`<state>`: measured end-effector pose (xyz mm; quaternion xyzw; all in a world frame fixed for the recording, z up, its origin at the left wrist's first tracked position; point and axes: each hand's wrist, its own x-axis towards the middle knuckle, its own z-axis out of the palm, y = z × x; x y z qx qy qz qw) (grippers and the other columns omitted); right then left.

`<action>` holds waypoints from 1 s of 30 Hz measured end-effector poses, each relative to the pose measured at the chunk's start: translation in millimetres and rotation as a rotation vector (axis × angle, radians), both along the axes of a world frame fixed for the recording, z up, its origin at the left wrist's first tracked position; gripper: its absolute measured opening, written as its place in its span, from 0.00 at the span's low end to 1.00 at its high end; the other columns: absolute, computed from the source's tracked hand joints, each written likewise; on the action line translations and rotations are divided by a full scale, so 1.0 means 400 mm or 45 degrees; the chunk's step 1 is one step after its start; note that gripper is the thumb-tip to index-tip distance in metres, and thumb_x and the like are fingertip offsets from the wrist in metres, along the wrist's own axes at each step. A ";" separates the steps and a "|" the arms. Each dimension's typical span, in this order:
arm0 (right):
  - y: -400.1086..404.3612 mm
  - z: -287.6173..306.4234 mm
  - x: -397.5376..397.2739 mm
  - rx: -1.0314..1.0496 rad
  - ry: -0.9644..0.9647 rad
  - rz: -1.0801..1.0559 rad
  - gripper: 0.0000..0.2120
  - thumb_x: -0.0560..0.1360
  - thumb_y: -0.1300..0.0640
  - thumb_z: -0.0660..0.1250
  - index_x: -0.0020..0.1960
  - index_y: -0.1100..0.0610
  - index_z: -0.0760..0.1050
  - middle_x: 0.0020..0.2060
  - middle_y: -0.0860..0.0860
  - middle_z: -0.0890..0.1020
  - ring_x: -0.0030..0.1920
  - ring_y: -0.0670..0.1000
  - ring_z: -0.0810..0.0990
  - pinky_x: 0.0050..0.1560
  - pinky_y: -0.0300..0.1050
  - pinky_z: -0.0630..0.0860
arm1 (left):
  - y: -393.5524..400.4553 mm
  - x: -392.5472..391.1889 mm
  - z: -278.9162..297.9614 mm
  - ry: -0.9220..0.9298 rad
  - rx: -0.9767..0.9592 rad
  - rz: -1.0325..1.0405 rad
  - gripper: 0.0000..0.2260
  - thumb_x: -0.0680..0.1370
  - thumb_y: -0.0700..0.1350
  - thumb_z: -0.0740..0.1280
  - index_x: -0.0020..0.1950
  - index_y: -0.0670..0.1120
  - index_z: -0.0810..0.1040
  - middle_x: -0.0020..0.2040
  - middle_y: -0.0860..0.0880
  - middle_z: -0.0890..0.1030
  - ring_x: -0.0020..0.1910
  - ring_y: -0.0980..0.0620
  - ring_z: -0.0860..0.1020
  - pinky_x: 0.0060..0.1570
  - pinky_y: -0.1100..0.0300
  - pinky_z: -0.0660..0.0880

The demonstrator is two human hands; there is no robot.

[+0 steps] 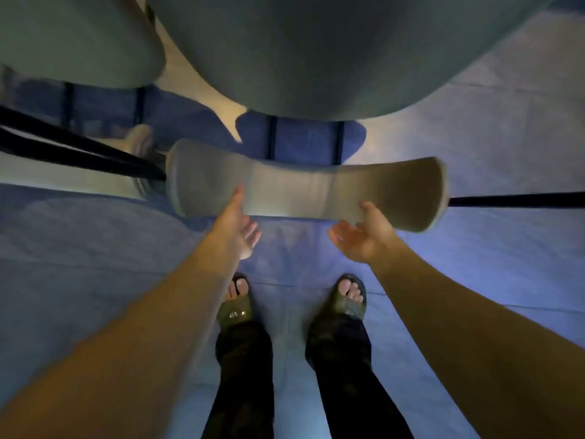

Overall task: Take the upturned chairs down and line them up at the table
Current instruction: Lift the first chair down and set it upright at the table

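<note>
A grey padded chair backrest point(304, 188) hangs crosswise in front of me, below the chair's large grey seat point(316, 52). My left hand point(235, 226) reaches up under the backrest's left part, thumb touching its lower edge, fingers spread. My right hand point(364, 231) is palm-up beneath the backrest's right part, thumb at the edge, fingers apart. Neither hand is closed around it. A second grey chair seat point(72, 42) sits at the upper left, with part of its backrest point(139, 144) beside black legs.
Black chair legs point(79, 153) run in from the left and a black bar point(516, 199) runs off to the right. The blue-grey tiled floor point(474, 147) lies below. My feet in dark sandals point(235, 308) stand just behind the backrest.
</note>
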<state>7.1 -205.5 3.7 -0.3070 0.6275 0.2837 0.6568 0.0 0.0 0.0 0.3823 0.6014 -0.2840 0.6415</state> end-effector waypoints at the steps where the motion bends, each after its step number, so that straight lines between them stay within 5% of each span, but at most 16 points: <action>1: 0.006 -0.053 -0.002 0.012 -0.015 0.010 0.16 0.79 0.45 0.62 0.47 0.60 0.71 0.41 0.54 0.74 0.46 0.53 0.77 0.55 0.49 0.76 | 0.001 0.004 -0.045 0.011 0.009 0.045 0.33 0.74 0.65 0.66 0.75 0.52 0.66 0.78 0.48 0.61 0.76 0.49 0.62 0.65 0.61 0.65; 4: 0.010 -0.197 -0.010 -0.028 0.063 -0.112 0.28 0.78 0.42 0.64 0.71 0.57 0.67 0.59 0.56 0.74 0.67 0.54 0.74 0.53 0.50 0.76 | 0.007 0.006 -0.169 0.088 0.008 0.149 0.37 0.70 0.68 0.69 0.74 0.52 0.67 0.75 0.48 0.64 0.72 0.50 0.66 0.62 0.58 0.68; 7: 0.019 -0.295 -0.028 -0.040 0.109 -0.168 0.38 0.74 0.38 0.67 0.76 0.57 0.61 0.72 0.55 0.67 0.71 0.53 0.70 0.58 0.49 0.74 | 0.012 -0.002 -0.260 0.061 0.004 0.209 0.37 0.67 0.70 0.69 0.72 0.55 0.70 0.73 0.53 0.69 0.71 0.53 0.67 0.63 0.58 0.68; 9: 0.021 -0.333 -0.030 -0.073 0.059 -0.188 0.36 0.73 0.36 0.66 0.74 0.55 0.65 0.64 0.52 0.72 0.68 0.50 0.72 0.59 0.46 0.72 | 0.013 0.002 -0.296 0.009 -0.003 0.238 0.36 0.68 0.70 0.69 0.71 0.55 0.71 0.69 0.56 0.73 0.69 0.56 0.70 0.63 0.59 0.67; 12: 0.024 -0.360 -0.020 -0.082 -0.058 -0.211 0.29 0.74 0.37 0.66 0.68 0.52 0.71 0.47 0.50 0.74 0.49 0.47 0.76 0.59 0.45 0.72 | 0.011 0.014 -0.321 -0.049 0.035 0.249 0.33 0.68 0.69 0.69 0.68 0.54 0.74 0.64 0.56 0.77 0.66 0.56 0.73 0.63 0.59 0.67; 15: 0.013 -0.369 -0.021 -0.103 -0.091 -0.184 0.30 0.73 0.37 0.68 0.69 0.52 0.72 0.49 0.49 0.74 0.55 0.48 0.75 0.63 0.47 0.72 | 0.009 0.014 -0.324 -0.054 0.077 0.230 0.33 0.68 0.69 0.70 0.68 0.54 0.73 0.63 0.56 0.79 0.64 0.57 0.74 0.61 0.57 0.66; 20: -0.011 -0.314 -0.047 -0.163 -0.074 -0.107 0.28 0.74 0.39 0.68 0.69 0.51 0.73 0.66 0.49 0.76 0.67 0.48 0.73 0.69 0.49 0.70 | 0.004 -0.003 -0.250 0.015 0.166 0.085 0.35 0.70 0.70 0.65 0.72 0.53 0.68 0.68 0.55 0.75 0.69 0.57 0.71 0.69 0.54 0.58; 26: -0.008 -0.103 -0.070 -0.207 0.014 -0.061 0.19 0.74 0.40 0.69 0.58 0.51 0.75 0.65 0.50 0.77 0.66 0.49 0.75 0.65 0.49 0.72 | -0.003 -0.032 -0.057 0.032 0.212 -0.025 0.34 0.73 0.71 0.60 0.71 0.51 0.70 0.69 0.53 0.75 0.72 0.56 0.67 0.74 0.53 0.54; 30: -0.005 0.069 -0.080 -0.280 0.029 -0.058 0.23 0.71 0.40 0.72 0.61 0.50 0.74 0.58 0.51 0.78 0.52 0.49 0.78 0.49 0.48 0.74 | 0.009 -0.041 0.105 0.022 0.254 -0.028 0.34 0.72 0.70 0.63 0.72 0.51 0.70 0.69 0.52 0.75 0.70 0.53 0.70 0.71 0.55 0.60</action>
